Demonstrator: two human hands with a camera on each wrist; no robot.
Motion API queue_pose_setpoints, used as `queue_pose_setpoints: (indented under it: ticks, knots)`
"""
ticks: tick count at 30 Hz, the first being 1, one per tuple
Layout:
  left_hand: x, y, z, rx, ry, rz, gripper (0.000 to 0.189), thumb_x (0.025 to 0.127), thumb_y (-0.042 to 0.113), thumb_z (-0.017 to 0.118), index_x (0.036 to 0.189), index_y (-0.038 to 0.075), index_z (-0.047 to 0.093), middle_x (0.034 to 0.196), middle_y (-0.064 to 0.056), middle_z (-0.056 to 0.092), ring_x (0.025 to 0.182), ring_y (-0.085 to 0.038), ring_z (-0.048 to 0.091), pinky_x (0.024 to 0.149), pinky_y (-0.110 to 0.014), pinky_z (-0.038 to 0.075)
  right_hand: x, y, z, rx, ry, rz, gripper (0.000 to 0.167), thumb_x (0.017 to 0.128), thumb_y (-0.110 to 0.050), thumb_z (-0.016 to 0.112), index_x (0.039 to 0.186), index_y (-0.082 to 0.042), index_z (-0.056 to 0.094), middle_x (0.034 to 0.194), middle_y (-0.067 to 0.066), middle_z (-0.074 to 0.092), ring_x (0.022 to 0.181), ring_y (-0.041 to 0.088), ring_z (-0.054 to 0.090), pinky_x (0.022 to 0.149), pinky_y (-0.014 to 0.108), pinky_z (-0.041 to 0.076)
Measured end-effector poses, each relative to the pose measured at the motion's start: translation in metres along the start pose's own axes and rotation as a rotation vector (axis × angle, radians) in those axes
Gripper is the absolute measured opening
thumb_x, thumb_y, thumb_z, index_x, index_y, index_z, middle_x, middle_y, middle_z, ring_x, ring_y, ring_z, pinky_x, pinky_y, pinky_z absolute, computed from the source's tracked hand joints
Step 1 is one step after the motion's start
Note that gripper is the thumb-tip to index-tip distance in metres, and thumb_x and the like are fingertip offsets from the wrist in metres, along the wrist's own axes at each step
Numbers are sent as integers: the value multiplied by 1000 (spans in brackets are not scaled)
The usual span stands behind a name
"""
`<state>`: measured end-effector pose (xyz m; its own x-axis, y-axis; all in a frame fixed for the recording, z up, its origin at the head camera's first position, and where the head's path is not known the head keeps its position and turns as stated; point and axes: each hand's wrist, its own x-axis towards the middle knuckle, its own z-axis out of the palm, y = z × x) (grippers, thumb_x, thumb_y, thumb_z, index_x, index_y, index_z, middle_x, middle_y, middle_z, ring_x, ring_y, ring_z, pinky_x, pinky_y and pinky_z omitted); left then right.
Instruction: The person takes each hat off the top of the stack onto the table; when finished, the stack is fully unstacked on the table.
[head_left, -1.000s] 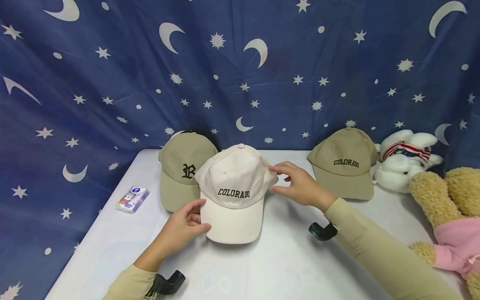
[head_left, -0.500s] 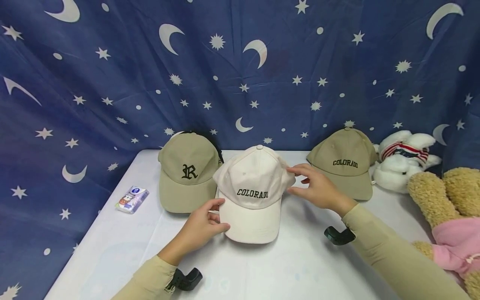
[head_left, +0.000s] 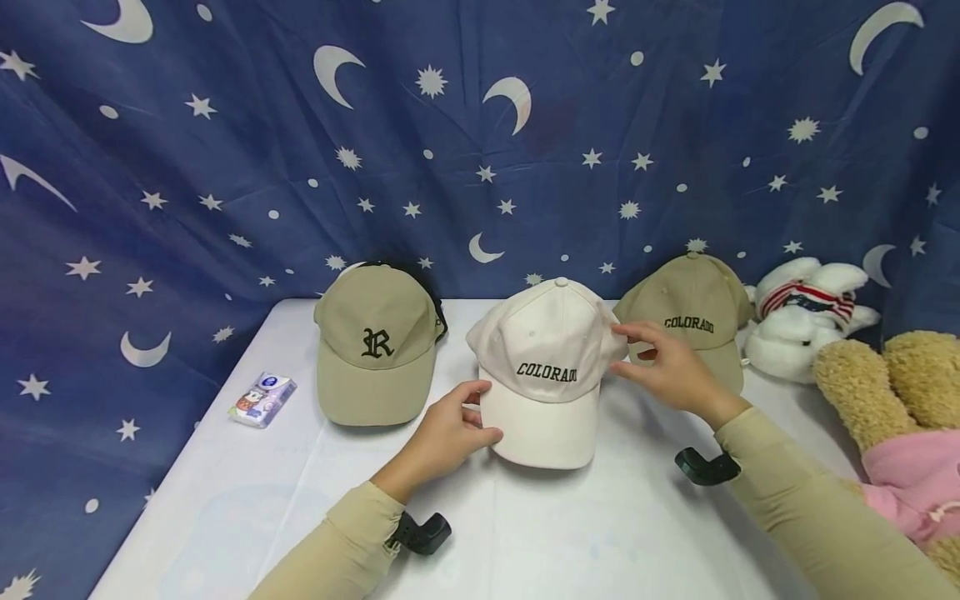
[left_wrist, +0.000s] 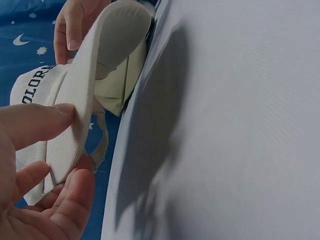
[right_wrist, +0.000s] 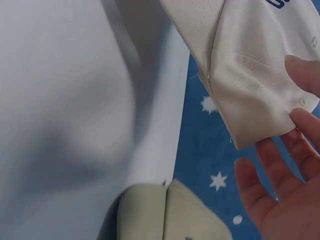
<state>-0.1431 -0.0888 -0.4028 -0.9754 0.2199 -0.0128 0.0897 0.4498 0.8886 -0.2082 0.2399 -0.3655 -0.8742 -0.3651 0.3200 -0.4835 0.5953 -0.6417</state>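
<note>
A white baseball cap (head_left: 538, 417) lettered COLORADO hangs upright over the table, brim toward me. My left hand (head_left: 453, 427) pinches the brim's left edge, thumb on top and fingers beneath, as the left wrist view shows. With thumb and fingertips my right hand (head_left: 671, 371) holds the cap's right side near the back edge; in the right wrist view the side panel (right_wrist: 255, 107) lies between them. Shadow and a gap under the brim (left_wrist: 82, 115) show in the left wrist view. Behind my right hand, a khaki COLORADO cap (head_left: 690, 296) is partly covered.
To the left stands a khaki cap (head_left: 375, 350) with a black letter, beside a small tissue pack (head_left: 262, 400). A white plush toy (head_left: 802, 325) and a teddy bear (head_left: 915, 417) in pink sit at the right. A starry blue curtain (head_left: 420, 108) closes off the table's back.
Both hands have carried the white cap rightward, away from the lettered khaki cap, and slightly up in the last half second. It now overlaps the edge of the right khaki cap.
</note>
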Motion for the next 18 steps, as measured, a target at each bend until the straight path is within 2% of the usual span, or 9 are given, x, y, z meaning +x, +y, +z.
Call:
queue_pose_setpoints:
  ticks: [6,12,14,18]
  knots:
    - [17,8,16,19,-14,-4,65,81,12,82,139,6,54,118,-8,58,88,-15,60,67,-28,50,-1,13,-6,-14,45,8,48,86,-5,76,130,7,60,124,20,59,108,32,56,83,45,52]
    - [35,9,30,22,-15,-1,66,80,12,82,139,5,54,117,-7,57,85,-13,58,67,-27,49,0,26,-13,-39,72,25,48,86,-6,77,129,8,61,124,21,60,108,32,57,82,35,54]
    - [41,9,34,32,-16,-3,66,80,12,82,139,6,54,117,-7,58,85,-12,59,69,-27,49,2,29,-15,-41,67,33,47,87,-8,76,129,9,60,125,21,60,108,32,57,83,36,54]
    - [52,10,38,66,-18,-7,66,81,13,81,140,7,53,118,-8,58,89,-13,59,74,-29,49,7,34,-18,-36,53,62,48,90,-11,74,130,10,58,129,24,58,111,34,55,85,48,53]
